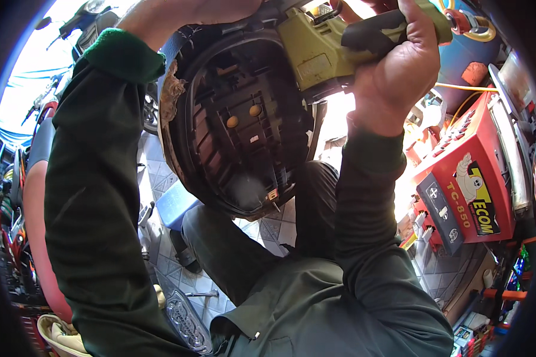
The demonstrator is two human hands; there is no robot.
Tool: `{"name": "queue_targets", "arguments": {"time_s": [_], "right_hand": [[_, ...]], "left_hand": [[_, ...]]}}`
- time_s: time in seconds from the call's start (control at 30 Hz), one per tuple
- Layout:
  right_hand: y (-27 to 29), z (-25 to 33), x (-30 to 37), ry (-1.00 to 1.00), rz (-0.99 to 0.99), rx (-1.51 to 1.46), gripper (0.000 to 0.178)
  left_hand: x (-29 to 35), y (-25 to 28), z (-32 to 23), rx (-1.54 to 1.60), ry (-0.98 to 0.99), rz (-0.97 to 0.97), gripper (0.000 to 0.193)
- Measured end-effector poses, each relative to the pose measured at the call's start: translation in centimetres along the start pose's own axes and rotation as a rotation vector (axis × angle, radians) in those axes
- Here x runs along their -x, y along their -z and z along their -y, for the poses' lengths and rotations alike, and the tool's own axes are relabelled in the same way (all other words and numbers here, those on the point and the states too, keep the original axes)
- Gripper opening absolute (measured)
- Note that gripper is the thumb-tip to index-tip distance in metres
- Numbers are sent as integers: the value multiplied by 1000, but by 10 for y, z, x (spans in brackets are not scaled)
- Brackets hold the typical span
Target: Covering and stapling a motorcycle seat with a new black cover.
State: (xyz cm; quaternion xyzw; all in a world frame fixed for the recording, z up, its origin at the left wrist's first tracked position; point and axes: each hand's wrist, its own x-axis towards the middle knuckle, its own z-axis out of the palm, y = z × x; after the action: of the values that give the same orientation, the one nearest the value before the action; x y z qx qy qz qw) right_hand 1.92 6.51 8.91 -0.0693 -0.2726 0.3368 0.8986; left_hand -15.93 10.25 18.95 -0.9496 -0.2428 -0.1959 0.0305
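An upturned motorcycle seat [238, 125] fills the upper middle, its black ribbed plastic base facing me and torn tan foam showing along its left rim. My left hand [190, 13] grips the seat's top edge near the frame's upper border. My right hand [393, 65] is closed around the dark handle of a yellow-green power tool [318, 50], whose body rests against the seat's upper right rim. Both forearms are in dark green sleeves. The tool's nose is hidden behind the seat edge.
A red machine cabinet [464, 178] stands at the right, with a blue tank [467, 47] and yellow hose above it. A blue stool [175, 205] sits on the tiled floor [268, 229]. At the left are a red seat [36, 196] and a parked motorcycle [89, 15].
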Motion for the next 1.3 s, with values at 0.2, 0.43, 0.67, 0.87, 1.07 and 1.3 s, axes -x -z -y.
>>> {"name": "queue_targets", "arguments": {"time_s": [0.2,0.43,0.67,0.87,1.07,1.3], "right_hand": [[-9,1,8,7,-120,-11,17],[-17,0,16,-48,-145,-31,13],[-23,13,16,-90,-229,83,14],[-1,-3,5,149,-30,21,17],[-4,-1,8,122,-49,36,17],[7,21,9,-59,-45,92,18]], "left_hand": [[-16,-10,-22,-222,378,125,32],[1,-2,11,179,303,2,41],[-4,-7,15,458,479,-61,39],[-5,-5,8,411,491,-72,38],[-7,-3,12,478,559,-52,36],[9,-5,3,367,425,-55,40]]}}
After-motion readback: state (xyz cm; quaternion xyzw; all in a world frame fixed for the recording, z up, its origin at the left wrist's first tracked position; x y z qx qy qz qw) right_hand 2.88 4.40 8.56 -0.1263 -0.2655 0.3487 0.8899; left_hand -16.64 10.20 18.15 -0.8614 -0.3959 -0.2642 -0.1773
